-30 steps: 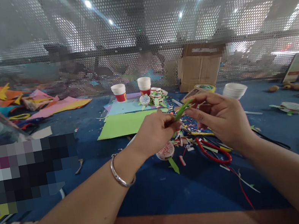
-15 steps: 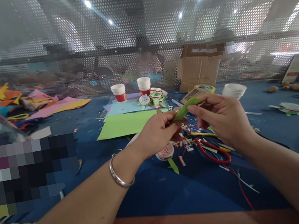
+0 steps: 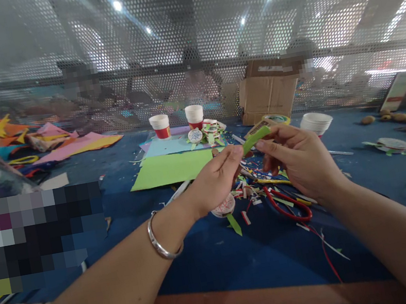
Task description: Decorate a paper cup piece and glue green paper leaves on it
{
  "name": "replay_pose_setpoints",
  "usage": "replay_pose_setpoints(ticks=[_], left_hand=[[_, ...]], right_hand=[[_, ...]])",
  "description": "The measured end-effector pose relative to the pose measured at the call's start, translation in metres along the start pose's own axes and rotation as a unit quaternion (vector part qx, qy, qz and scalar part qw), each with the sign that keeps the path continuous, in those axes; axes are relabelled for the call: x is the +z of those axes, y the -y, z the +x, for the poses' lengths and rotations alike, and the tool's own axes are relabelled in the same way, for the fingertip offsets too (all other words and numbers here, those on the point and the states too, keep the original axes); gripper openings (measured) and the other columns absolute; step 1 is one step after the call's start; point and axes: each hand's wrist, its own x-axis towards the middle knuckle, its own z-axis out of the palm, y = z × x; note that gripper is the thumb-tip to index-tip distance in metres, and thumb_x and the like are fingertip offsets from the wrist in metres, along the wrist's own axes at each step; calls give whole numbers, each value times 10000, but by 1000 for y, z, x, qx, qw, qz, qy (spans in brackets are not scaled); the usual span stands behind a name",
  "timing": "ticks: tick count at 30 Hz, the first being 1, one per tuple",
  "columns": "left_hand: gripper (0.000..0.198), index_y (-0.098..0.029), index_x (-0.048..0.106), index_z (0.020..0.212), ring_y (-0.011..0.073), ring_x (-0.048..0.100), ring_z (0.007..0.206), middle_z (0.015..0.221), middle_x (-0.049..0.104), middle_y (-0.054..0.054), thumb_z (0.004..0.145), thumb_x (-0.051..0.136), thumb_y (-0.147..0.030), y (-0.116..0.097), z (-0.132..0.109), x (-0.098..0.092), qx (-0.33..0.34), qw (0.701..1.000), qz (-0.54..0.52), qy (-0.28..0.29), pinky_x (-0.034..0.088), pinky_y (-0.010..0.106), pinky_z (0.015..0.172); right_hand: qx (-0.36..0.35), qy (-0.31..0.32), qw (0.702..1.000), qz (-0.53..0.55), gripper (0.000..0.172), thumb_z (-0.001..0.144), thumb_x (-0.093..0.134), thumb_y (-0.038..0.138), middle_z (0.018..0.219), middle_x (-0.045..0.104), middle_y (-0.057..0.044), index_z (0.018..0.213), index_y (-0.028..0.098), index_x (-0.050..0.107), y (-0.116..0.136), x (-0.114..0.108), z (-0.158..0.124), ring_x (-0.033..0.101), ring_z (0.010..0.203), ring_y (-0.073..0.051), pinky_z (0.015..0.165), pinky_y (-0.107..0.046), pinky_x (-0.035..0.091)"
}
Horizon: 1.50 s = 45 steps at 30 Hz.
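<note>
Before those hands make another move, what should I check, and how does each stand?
1. Left hand grips the green strip: ok, pinched near one end.
2. Right hand grips it too: ok, near the other end.
3. Red loop handle out of both hands: ok, lying on the table.
4. Table below the hands free of paper scraps: not ok, littered.
5. Strip creased evenly: cannot tell, too small.
</note>
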Motion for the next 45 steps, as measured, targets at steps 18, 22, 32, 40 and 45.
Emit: replay_pose_setpoints(ticks=[18,22,32,40,45], left_hand=[[421,-206,577,985,167,521,746,774,529,10,1062,322,-533,10,3,-2,43,993,88,-59,457,321,744],[467,-211,581,915,168,477,684,705,492,4,1051,312,-568,7,3,-2,15,996,57,-70,414,323,647],[374,-204,517,877,152,500,747,774,521,-3,1078,333,-460,6,3,-4,67,988,136,-35,399,313,724],[364,-214,442,804,135,439,655,714,476,-16,1080,361,-437,3,1,-8,83,971,219,-47,323,305,614],[358,-212,487,826,138,440,632,683,482,-17,1077,370,-439,3,2,-8,76,968,231,-60,313,313,600]], right_hand=[[-46,-15,999,-10,171,813,823,322,656,667,45,932,221,752,-3,0,0,553,442,-73,418,-212,449],[-38,-18,999,-29,148,846,786,333,575,648,41,920,208,756,-2,0,-1,531,430,-82,426,-220,427],[-20,-19,999,-26,155,834,780,344,505,617,36,858,195,743,1,0,-1,503,405,-83,413,-216,389],[-13,-21,999,-33,154,833,770,344,509,607,34,854,192,761,3,1,-1,496,404,-86,398,-223,376],[-20,-15,999,-41,150,842,765,348,533,622,32,865,200,758,3,1,-2,510,412,-90,402,-232,392]])
